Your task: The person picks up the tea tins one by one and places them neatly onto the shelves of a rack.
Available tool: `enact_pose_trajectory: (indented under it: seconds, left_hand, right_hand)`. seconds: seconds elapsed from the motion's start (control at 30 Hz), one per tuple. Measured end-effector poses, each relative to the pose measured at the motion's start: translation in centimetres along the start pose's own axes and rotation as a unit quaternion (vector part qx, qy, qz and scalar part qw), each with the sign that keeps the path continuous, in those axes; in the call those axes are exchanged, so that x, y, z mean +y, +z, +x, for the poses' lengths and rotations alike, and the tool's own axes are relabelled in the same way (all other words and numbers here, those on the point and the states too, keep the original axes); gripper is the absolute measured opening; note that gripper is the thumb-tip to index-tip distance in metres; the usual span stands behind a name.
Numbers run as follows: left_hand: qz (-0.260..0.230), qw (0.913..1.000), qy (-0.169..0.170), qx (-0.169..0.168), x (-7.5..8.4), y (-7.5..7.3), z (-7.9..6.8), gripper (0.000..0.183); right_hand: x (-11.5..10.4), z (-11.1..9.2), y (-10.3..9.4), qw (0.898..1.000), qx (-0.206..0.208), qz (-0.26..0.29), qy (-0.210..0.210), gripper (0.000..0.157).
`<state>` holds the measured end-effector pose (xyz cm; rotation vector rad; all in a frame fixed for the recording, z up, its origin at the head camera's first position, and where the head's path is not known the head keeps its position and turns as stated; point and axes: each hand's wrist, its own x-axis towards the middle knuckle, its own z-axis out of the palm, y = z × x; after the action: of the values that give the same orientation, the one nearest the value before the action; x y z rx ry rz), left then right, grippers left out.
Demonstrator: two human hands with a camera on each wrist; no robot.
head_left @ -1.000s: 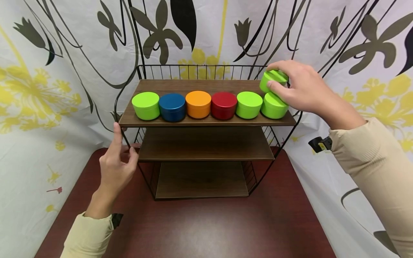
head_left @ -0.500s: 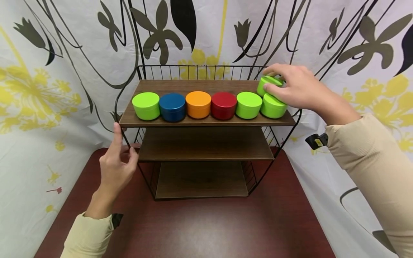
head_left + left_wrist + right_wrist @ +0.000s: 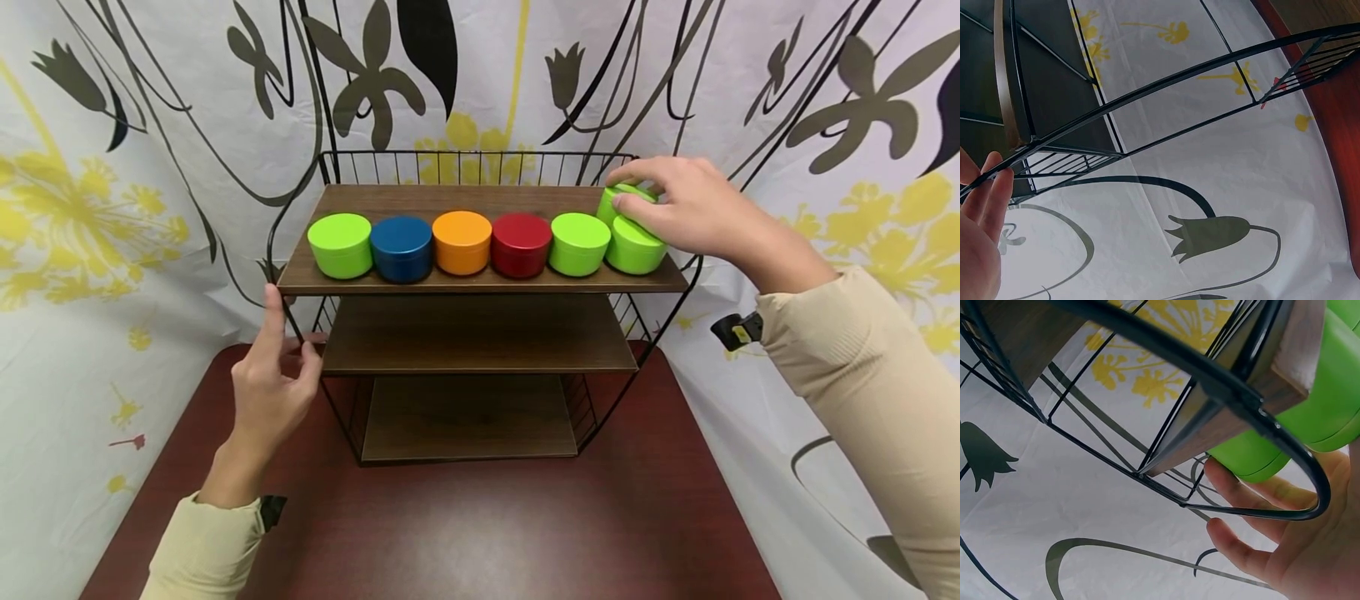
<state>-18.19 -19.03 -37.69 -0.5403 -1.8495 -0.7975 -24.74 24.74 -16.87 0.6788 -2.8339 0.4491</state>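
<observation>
My right hand (image 3: 693,204) holds a lime green round tin (image 3: 611,206) between thumb and fingers, at the right end of the rack's top shelf (image 3: 465,198). It sits behind another green tin (image 3: 636,250), which partly hides it. In the right wrist view, fingers curve under and around the green tin (image 3: 1250,456) beside the rack's wire side. Along the shelf front stand a green tin (image 3: 340,248), a blue tin (image 3: 401,252), an orange tin (image 3: 461,243), a red tin (image 3: 520,247) and a green tin (image 3: 580,246). My left hand (image 3: 266,375) grips the rack's left frame bar (image 3: 1141,94).
Below are a middle shelf (image 3: 480,333) and a bottom shelf (image 3: 468,417) of dark wood. Low wire railings (image 3: 480,167) edge the rack. It stands on a dark red table (image 3: 480,533), with a flower-patterned cloth (image 3: 187,67) behind and at both sides.
My right hand has brought the green tin down and slightly left, from above the end tin to behind it. My left hand has stayed on the frame.
</observation>
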Motion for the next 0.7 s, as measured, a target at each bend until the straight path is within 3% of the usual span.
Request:
enact_pose_trajectory:
  seconds: [0.3,0.7]
  left_hand:
    - [-0.014,0.9999,-0.003,-0.008,0.03,0.07,0.03,0.080]
    - [-0.029,0.9994,-0.015,0.004,0.00,0.21,-0.10,0.071]
  right_hand:
    - [0.30,-0.03,-0.01,1.000,-0.003,-0.003,-0.007,0.045]
    - [0.54,-0.68,0.29,0.998,0.036,0.038,-0.019,0.047]
